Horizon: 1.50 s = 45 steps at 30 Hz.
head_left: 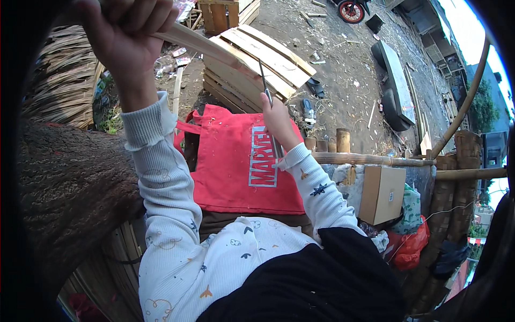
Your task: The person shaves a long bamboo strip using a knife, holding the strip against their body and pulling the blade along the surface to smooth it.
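Note:
My left hand [129,40] is raised at the upper left, its fingers wrapped round one end of a pale strip [206,47], which looks like split bamboo or wood. The strip slants down to the right. My right hand [279,122] is closed on the handle of a knife [266,88], and its thin dark blade points up and crosses the strip's lower end. Whether the edge bites into the strip, I cannot tell. Beneath my right hand a red cloth tote bag [222,161] covers my lap, with small pale shavings on it.
Slatted wooden crates [241,67] stand ahead. A thick tree trunk [75,177] and a straw-like bundle [59,75] are at left. To the right are a bamboo rail [370,159], a cardboard box [382,194], a red plastic bag [413,247] and a long board [397,80].

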{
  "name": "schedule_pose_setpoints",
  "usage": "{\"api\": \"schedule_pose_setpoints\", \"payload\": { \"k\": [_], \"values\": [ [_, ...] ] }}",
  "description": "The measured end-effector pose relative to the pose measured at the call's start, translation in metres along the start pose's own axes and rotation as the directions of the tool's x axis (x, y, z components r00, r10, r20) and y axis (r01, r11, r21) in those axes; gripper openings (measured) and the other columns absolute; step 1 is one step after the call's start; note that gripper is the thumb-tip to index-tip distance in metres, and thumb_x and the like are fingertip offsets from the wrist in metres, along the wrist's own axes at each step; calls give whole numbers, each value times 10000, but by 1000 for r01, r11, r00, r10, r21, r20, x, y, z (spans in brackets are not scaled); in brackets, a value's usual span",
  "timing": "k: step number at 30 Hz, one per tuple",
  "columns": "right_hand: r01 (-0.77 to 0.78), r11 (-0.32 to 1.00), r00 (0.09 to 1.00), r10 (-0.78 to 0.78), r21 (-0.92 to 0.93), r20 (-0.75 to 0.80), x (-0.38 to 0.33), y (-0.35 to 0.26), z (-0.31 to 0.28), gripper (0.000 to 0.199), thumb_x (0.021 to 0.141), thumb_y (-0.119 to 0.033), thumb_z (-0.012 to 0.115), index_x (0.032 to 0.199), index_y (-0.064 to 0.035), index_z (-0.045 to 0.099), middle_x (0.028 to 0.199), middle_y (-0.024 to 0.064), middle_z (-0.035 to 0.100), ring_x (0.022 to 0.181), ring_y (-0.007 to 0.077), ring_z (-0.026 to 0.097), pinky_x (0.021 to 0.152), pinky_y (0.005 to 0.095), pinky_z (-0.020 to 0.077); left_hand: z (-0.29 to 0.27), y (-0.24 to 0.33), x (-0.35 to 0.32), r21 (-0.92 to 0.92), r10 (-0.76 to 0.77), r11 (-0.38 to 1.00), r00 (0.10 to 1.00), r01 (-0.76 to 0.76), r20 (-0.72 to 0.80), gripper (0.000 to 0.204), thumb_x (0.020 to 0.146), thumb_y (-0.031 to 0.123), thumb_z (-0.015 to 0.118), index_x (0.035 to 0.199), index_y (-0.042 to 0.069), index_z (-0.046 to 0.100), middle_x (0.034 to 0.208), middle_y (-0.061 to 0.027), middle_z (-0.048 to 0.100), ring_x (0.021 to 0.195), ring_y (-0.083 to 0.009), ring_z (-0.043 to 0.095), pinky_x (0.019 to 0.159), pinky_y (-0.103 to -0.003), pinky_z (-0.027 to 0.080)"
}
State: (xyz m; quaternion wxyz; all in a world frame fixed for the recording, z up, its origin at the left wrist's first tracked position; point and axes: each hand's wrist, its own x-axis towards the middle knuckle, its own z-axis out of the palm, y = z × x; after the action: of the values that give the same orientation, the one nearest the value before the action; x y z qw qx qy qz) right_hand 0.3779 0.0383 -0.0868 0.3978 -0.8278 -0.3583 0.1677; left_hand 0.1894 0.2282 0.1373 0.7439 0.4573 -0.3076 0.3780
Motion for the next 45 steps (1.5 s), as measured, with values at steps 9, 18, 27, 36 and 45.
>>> {"api": "schedule_pose_setpoints", "payload": {
  "k": [9,18,27,36,45],
  "values": [
    [-96,914,989,43,394,142,-11,-49,-17,465,895,-471,376,726,-41,432,489,33,434,358,113,449,335,240,352,-29,-17,-7,-344,200,895,944,-285,-262,470,940,484,267,568,199,296,405,44,217,299,-63,163,256,-193,148],
    [-112,874,989,50,472,142,1,-72,-55,473,893,-497,364,767,-45,422,496,18,430,353,97,440,339,229,376,13,0,1,354,264,899,964,-257,30,461,951,460,260,569,204,279,407,49,208,298,-62,155,253,-188,149],
    [-292,950,934,258,112,246,-4,-29,-27,494,903,-430,363,690,6,455,520,86,472,363,183,481,369,295,390,1,-6,0,340,279,901,960,-270,23,474,938,495,262,563,205,271,400,53,212,294,-59,158,257,-186,149],
    [-41,923,996,69,-383,60,12,39,-9,558,920,-448,309,703,34,491,534,94,506,399,183,521,389,316,422,18,-13,17,347,241,902,966,-257,90,475,943,487,249,561,207,278,399,57,219,291,-59,162,258,-186,150],
    [-46,984,990,22,173,136,-5,-37,-39,507,910,-434,354,736,33,450,492,130,453,438,213,522,435,330,431,21,6,6,430,244,871,969,-237,40,464,950,468,243,566,211,276,401,48,208,298,-66,162,265,-184,147]
  ]
}}
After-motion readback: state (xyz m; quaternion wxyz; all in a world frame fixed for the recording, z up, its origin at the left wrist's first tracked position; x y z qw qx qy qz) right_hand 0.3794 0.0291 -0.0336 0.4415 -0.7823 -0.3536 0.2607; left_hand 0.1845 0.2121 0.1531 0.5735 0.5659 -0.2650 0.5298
